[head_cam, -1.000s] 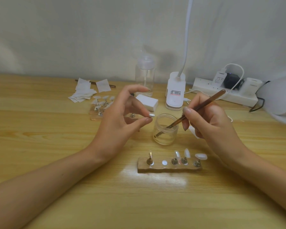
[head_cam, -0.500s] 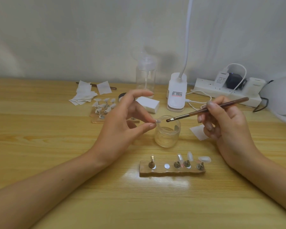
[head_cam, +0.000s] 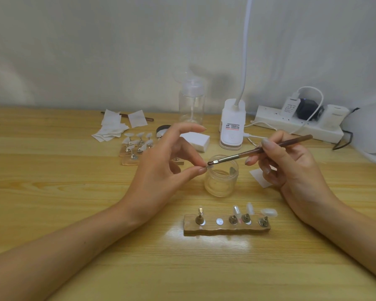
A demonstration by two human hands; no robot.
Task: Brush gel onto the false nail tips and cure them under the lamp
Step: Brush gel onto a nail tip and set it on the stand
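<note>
My left hand (head_cam: 163, 168) pinches a small false nail tip (head_cam: 208, 167) between thumb and a finger, above the rim of a clear glass jar (head_cam: 220, 181). In my right hand (head_cam: 291, 168) a brown brush (head_cam: 258, 152) is held like a pen, and its dark bristle end touches the pinched tip. In front of the jar lies a wooden holder strip (head_cam: 226, 228) with several metal stands, three of them bearing nail tips (head_cam: 268, 212). A white curing lamp (head_cam: 373, 135) shows at the right edge.
Behind my left hand stand more wooden holders with nail tips (head_cam: 137, 143), white wipes (head_cam: 111, 129), a clear pump bottle (head_cam: 191, 103), a white block (head_cam: 197, 141), a clip desk lamp (head_cam: 232, 124) and a power strip (head_cam: 297, 124). A white pad (head_cam: 258, 177) lies under my right hand.
The brush came out of the jar, swung up and left, and its bristles now meet the nail tip in my left hand. My left hand stayed nearly in place.
</note>
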